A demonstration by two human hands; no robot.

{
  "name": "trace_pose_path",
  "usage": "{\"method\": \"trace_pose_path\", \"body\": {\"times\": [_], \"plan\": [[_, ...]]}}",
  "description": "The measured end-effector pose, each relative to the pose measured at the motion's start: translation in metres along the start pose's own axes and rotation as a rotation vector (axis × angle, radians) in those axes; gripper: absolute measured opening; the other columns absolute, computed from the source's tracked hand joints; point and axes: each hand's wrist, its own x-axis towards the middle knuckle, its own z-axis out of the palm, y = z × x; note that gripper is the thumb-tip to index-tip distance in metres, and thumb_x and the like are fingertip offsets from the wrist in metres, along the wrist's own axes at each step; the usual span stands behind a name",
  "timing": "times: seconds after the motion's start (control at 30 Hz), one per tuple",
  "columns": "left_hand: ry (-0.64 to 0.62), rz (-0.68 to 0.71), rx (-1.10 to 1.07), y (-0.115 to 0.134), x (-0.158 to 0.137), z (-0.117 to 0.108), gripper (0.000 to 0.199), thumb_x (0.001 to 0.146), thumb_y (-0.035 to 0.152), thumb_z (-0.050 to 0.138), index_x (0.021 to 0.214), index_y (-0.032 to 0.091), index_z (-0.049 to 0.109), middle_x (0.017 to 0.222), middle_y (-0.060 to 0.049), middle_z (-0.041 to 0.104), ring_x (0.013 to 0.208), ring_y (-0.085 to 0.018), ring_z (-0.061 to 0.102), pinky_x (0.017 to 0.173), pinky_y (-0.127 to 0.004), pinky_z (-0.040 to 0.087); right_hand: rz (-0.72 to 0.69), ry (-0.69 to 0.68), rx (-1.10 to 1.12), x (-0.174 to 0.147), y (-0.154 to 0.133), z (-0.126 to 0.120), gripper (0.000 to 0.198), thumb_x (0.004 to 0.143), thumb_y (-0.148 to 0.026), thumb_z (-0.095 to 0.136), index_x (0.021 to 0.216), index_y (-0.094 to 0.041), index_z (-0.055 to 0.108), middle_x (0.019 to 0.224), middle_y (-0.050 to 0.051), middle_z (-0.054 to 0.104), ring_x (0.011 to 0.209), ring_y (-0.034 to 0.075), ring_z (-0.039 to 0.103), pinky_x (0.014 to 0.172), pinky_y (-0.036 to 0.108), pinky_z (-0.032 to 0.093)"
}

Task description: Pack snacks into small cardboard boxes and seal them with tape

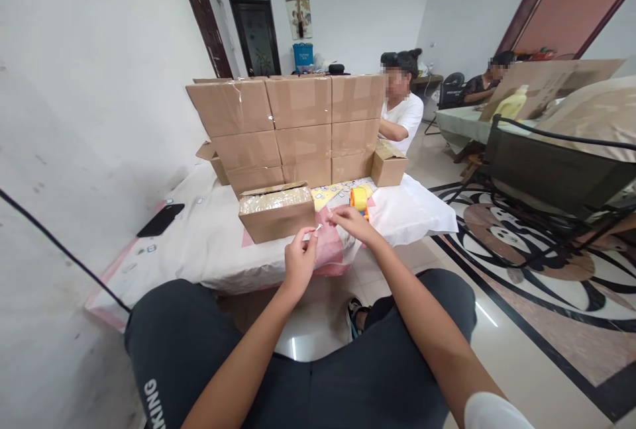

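The tiny piece [318, 227] is whitish and slim, perhaps glossy.

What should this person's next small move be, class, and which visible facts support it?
Probably carry the small whitish piece to the open-topped cardboard box: the left hand pinches the piece, and the box stands just beyond it, shiny contents showing at the top. Whether the right hand grips anything is too small to tell.

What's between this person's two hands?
A small whitish piece shows between the left hand and right hand in the head view; it's too small to identify.
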Motion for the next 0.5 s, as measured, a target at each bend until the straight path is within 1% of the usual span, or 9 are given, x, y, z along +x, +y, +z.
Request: {"method": "trace_pose_path", "body": {"times": [0.07, 0.13, 0.23, 0.33, 0.43, 0.5], "plan": [[0.006, 0.015, 0.062, 0.0, -0.002, 0.001, 0.033, 0.093, 0.049, 0.054, 0.106, 0.022, 0.067, 0.054, 0.005, 0.054, 0.051, -0.015, 0.053, 0.056, -0.024, 0.035, -0.013, -0.152, -0.027, -0.004, -0.011, 0.008, 0.034, 0.087, -0.043, 0.063, 0.064, -0.018, 0.068, 0.058, 0.0, 0.064, 0.058, 0.015, 0.058, 0.056, 0.024, 0.044], [-0.008, 0.007, 0.112, -0.003, -0.004, 0.003, 0.033, 0.093, 0.047, 0.056, 0.11, 0.022, 0.066, 0.057, 0.003, 0.059, 0.056, -0.017, 0.058, 0.059, -0.024, 0.036, -0.04, -0.214, -0.071, -0.007, -0.018, 0.011, 0.033, 0.089, -0.042, 0.061, 0.067, -0.018, 0.068, 0.057, -0.001, 0.062, 0.056, 0.014, 0.055, 0.055, 0.024, 0.041], [-0.097, -0.041, 0.149, -0.007, -0.004, 0.006, 0.039, 0.09, 0.044, 0.061, 0.122, 0.021, 0.061, 0.059, 0.003, 0.067, 0.054, -0.018, 0.063, 0.058, -0.024, 0.038, -0.106, -0.196, -0.183, -0.008, -0.025, 0.008, 0.025, 0.088, -0.032, 0.063, 0.068, -0.018, 0.066, 0.063, -0.001, 0.062, 0.061, 0.014, 0.052, 0.062, 0.025, 0.039], [-0.19, -0.074, 0.166, -0.009, 0.004, 0.0, 0.043, 0.087, 0.04, 0.066, 0.124, 0.02, 0.058, 0.059, 0.003, 0.07, 0.048, -0.018, 0.064, 0.055, -0.025, 0.039, -0.174, -0.186, -0.287, -0.008, -0.029, 0.006, 0.017, 0.086, -0.023, 0.066, 0.069, -0.018, 0.066, 0.071, 0.002, 0.065, 0.07, 0.016, 0.053, 0.072, 0.029, 0.037], [-0.23, -0.056, 0.166, -0.002, 0.02, -0.019, 0.038, 0.085, 0.039, 0.068, 0.119, 0.022, 0.061, 0.056, 0.004, 0.069, 0.047, -0.019, 0.065, 0.056, -0.025, 0.04, -0.258, -0.211, -0.394, -0.002, -0.037, 0.005, 0.015, 0.092, -0.024, 0.062, 0.079, -0.019, 0.068, 0.08, 0.005, 0.066, 0.078, 0.019, 0.056, 0.077, 0.031, 0.038], [-0.287, -0.032, 0.132, 0.006, 0.031, -0.034, 0.025, 0.085, 0.041, 0.068, 0.102, 0.023, 0.064, 0.059, 0.004, 0.07, 0.045, -0.017, 0.064, 0.055, -0.025, 0.041, -0.347, -0.227, -0.511, 0.007, -0.047, 0.006, 0.017, 0.096, -0.026, 0.057, 0.085, -0.019, 0.067, 0.087, 0.006, 0.066, 0.083, 0.02, 0.057, 0.079, 0.032, 0.039]]}}
